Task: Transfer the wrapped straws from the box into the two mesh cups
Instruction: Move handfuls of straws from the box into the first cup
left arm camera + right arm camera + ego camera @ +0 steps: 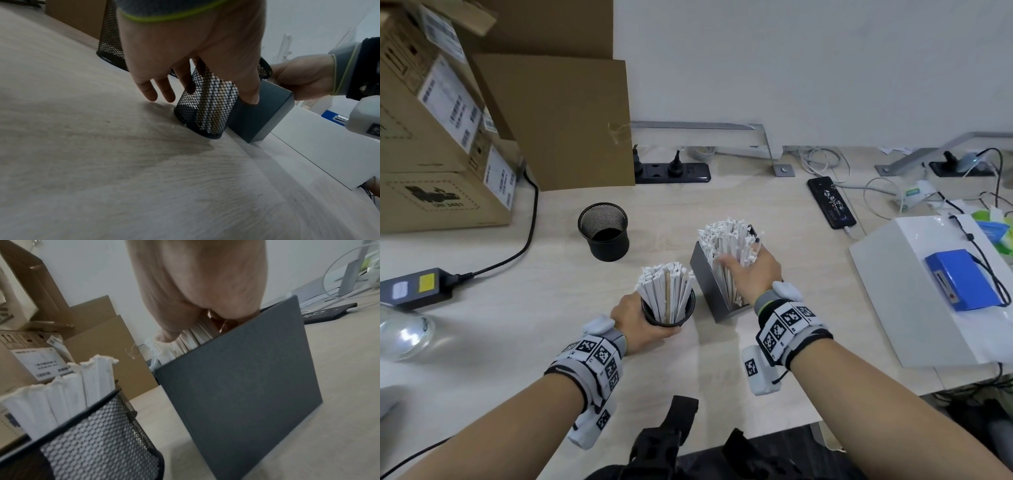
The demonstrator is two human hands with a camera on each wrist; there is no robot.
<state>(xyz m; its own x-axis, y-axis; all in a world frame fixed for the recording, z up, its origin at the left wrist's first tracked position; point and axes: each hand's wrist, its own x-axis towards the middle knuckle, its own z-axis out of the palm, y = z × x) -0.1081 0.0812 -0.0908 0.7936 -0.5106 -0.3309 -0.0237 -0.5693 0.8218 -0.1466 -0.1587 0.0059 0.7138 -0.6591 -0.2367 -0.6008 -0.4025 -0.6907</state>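
Note:
A grey box stands tilted on the table, packed with white wrapped straws. My right hand reaches into its top, thumb and fingers curled round a bunch of the straws. Just left of the box stands a black mesh cup holding several wrapped straws. My left hand grips this cup from the left, its thumb on the side facing the box. A second mesh cup sits empty further back on the left. The right wrist view shows the box wall and the filled cup.
Cardboard boxes are stacked at the back left. A power adapter and its cable lie at the left. A white case with a blue block stands at the right, with a phone, a power strip and cables behind.

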